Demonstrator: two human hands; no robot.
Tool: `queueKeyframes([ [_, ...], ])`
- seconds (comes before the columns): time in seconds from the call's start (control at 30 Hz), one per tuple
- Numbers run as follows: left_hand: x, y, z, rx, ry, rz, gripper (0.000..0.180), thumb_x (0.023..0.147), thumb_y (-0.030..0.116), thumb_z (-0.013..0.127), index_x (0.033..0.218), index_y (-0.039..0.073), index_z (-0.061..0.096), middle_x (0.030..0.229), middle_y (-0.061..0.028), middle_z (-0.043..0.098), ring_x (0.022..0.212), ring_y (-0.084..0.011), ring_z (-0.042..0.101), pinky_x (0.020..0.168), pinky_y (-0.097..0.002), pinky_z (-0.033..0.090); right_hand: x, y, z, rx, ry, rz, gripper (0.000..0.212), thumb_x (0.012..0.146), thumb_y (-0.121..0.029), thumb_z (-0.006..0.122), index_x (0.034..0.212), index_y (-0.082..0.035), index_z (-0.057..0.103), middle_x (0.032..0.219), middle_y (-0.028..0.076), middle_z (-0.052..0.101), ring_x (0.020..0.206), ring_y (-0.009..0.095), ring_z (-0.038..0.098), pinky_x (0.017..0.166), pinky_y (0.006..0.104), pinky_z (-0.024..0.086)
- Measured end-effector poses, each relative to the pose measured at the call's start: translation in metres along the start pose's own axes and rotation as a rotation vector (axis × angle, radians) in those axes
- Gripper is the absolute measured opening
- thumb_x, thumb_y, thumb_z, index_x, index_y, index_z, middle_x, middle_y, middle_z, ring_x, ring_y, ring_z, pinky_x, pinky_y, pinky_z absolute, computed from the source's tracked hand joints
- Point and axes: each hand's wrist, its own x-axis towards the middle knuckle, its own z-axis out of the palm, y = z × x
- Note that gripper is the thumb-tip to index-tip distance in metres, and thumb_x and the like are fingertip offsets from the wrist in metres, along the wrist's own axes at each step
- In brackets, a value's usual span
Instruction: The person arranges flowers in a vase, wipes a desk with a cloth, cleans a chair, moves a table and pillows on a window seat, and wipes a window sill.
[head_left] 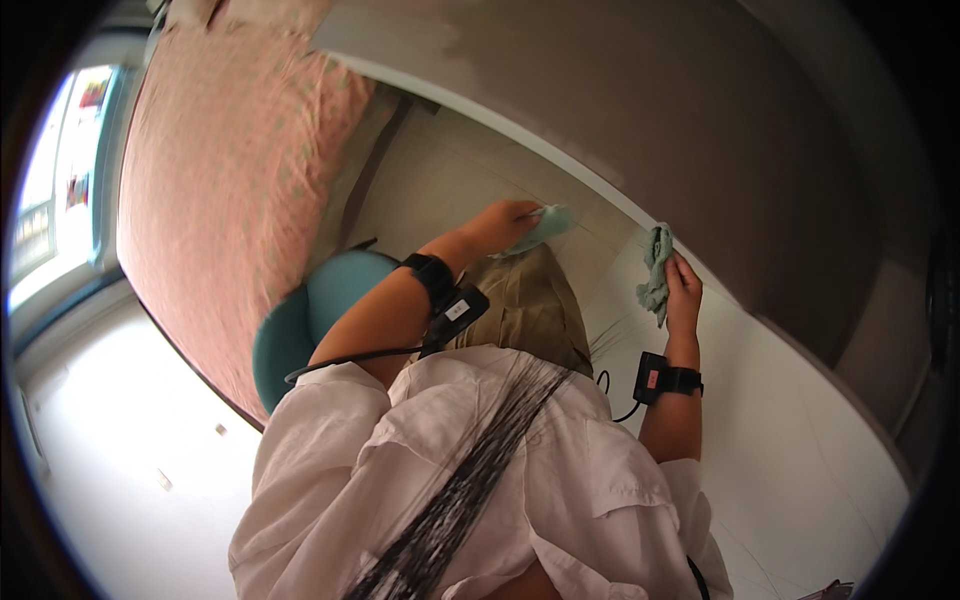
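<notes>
My left hand (500, 226) is closed on a thin pale teal cloth (543, 230), which hangs from the fingertips above my knee. Farther right, my right hand (684, 288) grips a bunched grey-green cloth (655, 274). This second cloth overlaps the long pale strip (600, 185) at the foot of the grey-brown panel; whether it touches the strip I cannot tell. Each wrist carries a strapped black box with a cable. Olive trousers (530, 300) show below my left hand.
A teal seat (345, 290) is by my left arm. Beyond it lies a pink patterned bed cover (235, 180), with a bright window (65, 185) at the far left. The grey-brown panel (700, 110) rises along the far right. Small scraps lie on the pale surface (130, 420) at lower left.
</notes>
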Motion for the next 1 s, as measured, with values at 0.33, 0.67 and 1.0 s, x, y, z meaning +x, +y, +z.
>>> queueKeyframes([
  [0.33,-0.223,-0.179,0.041,-0.338,0.690,-0.545,0.041,0.094,0.032,0.052,0.122,0.004,0.057,0.107,-0.0144,0.065,0.098,-0.0217,0.060,0.086,-0.0348,0.047,0.013,-0.036,0.050,-0.138,-0.433,0.090,0.038,0.096,-0.022,0.049,0.124,0.004,0.056,0.111,0.008,0.064,0.097,0.014,0.060,0.085,0.0243,0.045],
  [0.67,-0.349,-0.237,0.099,-1.033,1.257,-0.552,0.044,0.085,0.034,0.069,0.109,-0.001,0.060,0.094,-0.0094,0.065,0.086,-0.0157,0.063,0.077,-0.0290,0.050,-0.003,-0.064,0.060,-0.136,-0.435,0.239,0.041,0.094,-0.031,0.056,0.118,0.002,0.058,0.108,0.006,0.063,0.094,0.013,0.059,0.080,0.0257,0.048],
  [1.0,-0.411,-0.258,0.161,-0.195,1.759,-0.847,0.052,0.080,0.035,0.062,0.120,0.002,0.054,0.103,-0.0230,0.064,0.096,-0.0391,0.061,0.084,-0.0422,0.047,0.005,-0.070,0.084,-0.353,-0.760,0.111,0.045,0.087,-0.021,0.066,0.125,0.000,0.052,0.110,0.004,0.061,0.095,0.013,0.058,0.080,0.0272,0.048],
])
